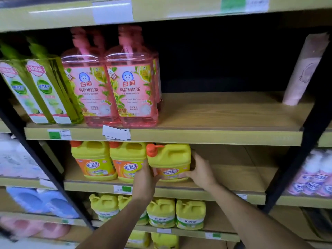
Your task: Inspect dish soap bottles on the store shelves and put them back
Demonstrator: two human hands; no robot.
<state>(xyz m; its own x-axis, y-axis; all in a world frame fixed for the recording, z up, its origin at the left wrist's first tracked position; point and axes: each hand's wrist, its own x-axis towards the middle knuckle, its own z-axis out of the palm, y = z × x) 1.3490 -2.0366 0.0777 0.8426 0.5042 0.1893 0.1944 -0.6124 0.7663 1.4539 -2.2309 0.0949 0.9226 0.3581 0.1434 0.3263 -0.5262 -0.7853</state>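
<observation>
A yellow dish soap bottle with an orange pump cap (169,159) is on the second shelf (179,190), third in a row beside two matching yellow bottles (93,159) (128,161). My left hand (145,178) grips its lower left side, thumb across the label. On the bottle's right side my right hand (200,170) holds it, fingers wrapped behind. The bottle stands upright, its base at or just above the shelf board; I cannot tell which.
Two pink tea-label bottles (133,87) and green bottles (45,90) stand on the shelf above, whose right part is bare wood up to a pink pack (303,72). Smaller yellow bottles (176,213) fill the shelf below. Black uprights (294,164) frame the bay.
</observation>
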